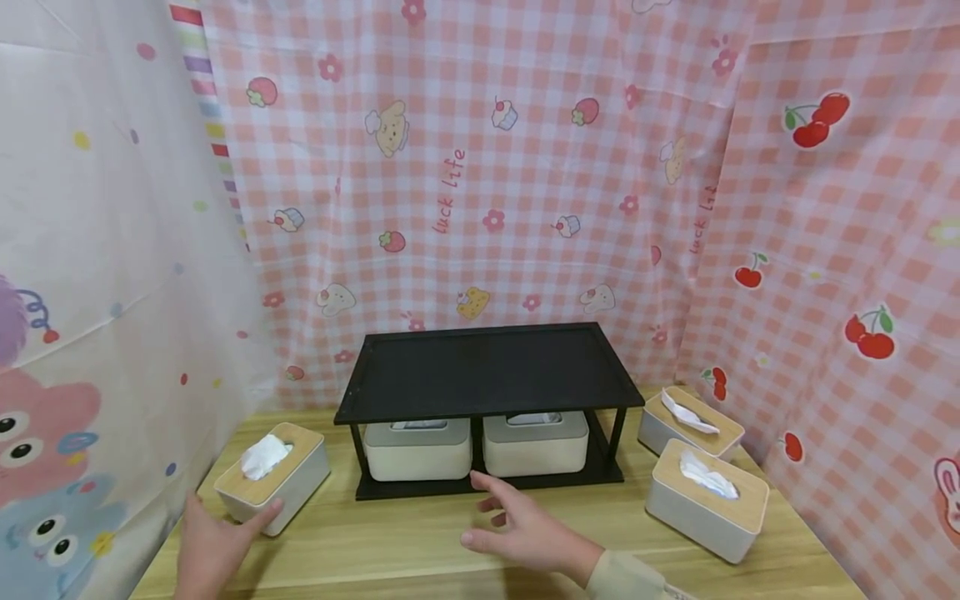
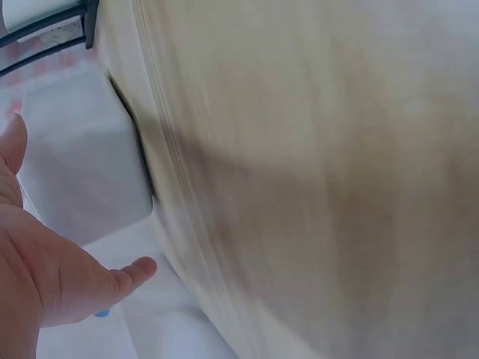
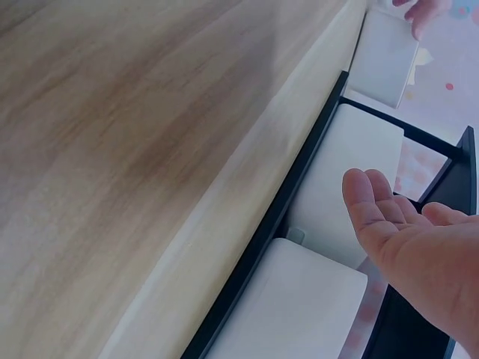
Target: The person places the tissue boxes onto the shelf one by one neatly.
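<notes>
At the left of the table, a tissue box [image 1: 296, 489] with a wooden lid and a white tissue sticks out from under no cover. My left hand [image 1: 216, 546] is at its near end, thumb and fingers spread apart; whether they touch it cannot be told. The left wrist view shows the same hand [image 2: 56, 277] with the box's pale side beyond it. In front of the black rack [image 1: 487, 367], my right hand [image 1: 528, 529] hovers with loosely bent fingers, holding nothing. Two tissue boxes, a left one [image 1: 418, 457] and a right one [image 1: 536, 448], sit side by side under the rack's top.
Two more wood-lidded tissue boxes stand at the right, a nearer one [image 1: 705, 517] and one behind it [image 1: 652, 432]. Pink checked curtains [image 1: 525, 167] hang behind and to the right, a white patterned one [image 1: 127, 250] at the left. The wooden table [image 1: 420, 542] lies beneath.
</notes>
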Demonstrator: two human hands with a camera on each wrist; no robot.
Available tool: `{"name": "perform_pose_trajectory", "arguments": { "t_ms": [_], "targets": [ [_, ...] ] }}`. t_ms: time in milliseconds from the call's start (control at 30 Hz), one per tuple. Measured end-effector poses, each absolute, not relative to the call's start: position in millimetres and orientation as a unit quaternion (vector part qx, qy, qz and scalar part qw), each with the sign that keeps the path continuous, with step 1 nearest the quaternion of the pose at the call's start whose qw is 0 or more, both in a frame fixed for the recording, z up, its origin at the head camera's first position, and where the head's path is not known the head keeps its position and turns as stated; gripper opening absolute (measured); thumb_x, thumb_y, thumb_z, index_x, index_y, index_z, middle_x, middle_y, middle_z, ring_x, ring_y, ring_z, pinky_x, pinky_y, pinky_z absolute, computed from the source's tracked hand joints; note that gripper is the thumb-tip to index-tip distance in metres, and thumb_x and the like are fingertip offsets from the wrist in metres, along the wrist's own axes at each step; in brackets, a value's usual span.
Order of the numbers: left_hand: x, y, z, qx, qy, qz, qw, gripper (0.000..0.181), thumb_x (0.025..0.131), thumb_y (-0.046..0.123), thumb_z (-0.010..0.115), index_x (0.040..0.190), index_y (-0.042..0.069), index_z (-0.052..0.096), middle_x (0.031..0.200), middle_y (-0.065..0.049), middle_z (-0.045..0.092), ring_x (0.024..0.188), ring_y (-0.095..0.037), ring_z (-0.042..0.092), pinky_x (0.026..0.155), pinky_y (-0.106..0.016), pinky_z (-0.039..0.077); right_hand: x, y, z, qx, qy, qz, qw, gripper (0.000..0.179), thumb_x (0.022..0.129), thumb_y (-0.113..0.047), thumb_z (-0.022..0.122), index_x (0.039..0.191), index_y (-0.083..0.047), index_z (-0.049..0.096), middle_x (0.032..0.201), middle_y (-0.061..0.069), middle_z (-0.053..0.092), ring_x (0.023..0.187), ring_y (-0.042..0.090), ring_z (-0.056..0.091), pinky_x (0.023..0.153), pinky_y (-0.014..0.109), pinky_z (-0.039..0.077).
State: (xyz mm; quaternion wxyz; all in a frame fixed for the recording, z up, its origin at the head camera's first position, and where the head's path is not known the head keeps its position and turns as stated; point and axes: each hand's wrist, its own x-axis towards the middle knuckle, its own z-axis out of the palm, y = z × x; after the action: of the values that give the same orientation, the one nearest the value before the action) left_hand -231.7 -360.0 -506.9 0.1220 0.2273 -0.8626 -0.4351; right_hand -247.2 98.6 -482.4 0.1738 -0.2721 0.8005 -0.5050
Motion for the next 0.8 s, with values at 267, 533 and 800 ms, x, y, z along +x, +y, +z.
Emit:
{"name": "perform_pose_trajectory", "arguments": {
  "t_ms": [267, 533, 800],
  "targets": [
    [-242, -359, -506, 0.192, -0.878, -0.413, 0.151, 0.141, 0.079, 0.048, 0.094, 0.166, -0.008, -0.001, 0.164, -0.046, 0.022, 0.152, -0.062, 0.025, 0.123, -0.073, 0.027, -248, 99, -486, -0.27, 0.802, -0.503, 0.174, 0.085, 0.102, -0.049, 0.072, 0.169, -0.017, 0.031, 0.171, 0.009, 0.04, 0.143, 0.037, 0.056, 0.109, 0.048, 0.056],
    [-250, -356, -503, 0.192, -0.89, -0.386, 0.145, 0.142, 0.079, 0.052, 0.092, 0.166, -0.011, -0.001, 0.161, -0.046, 0.023, 0.149, -0.063, 0.027, 0.118, -0.076, 0.03, -246, 102, -487, -0.266, 0.803, -0.504, 0.173, 0.085, 0.102, -0.047, 0.072, 0.169, -0.016, 0.031, 0.171, 0.01, 0.04, 0.143, 0.036, 0.056, 0.108, 0.048, 0.056],
    [-256, -362, -504, 0.199, -0.9, -0.37, 0.116, 0.144, 0.077, 0.055, 0.093, 0.165, -0.013, 0.001, 0.164, -0.046, 0.021, 0.149, -0.063, 0.028, 0.12, -0.074, 0.031, -245, 105, -488, -0.267, 0.802, -0.506, 0.169, 0.085, 0.102, -0.046, 0.072, 0.169, -0.014, 0.031, 0.171, 0.012, 0.039, 0.143, 0.038, 0.055, 0.109, 0.05, 0.056]
  ]
}}
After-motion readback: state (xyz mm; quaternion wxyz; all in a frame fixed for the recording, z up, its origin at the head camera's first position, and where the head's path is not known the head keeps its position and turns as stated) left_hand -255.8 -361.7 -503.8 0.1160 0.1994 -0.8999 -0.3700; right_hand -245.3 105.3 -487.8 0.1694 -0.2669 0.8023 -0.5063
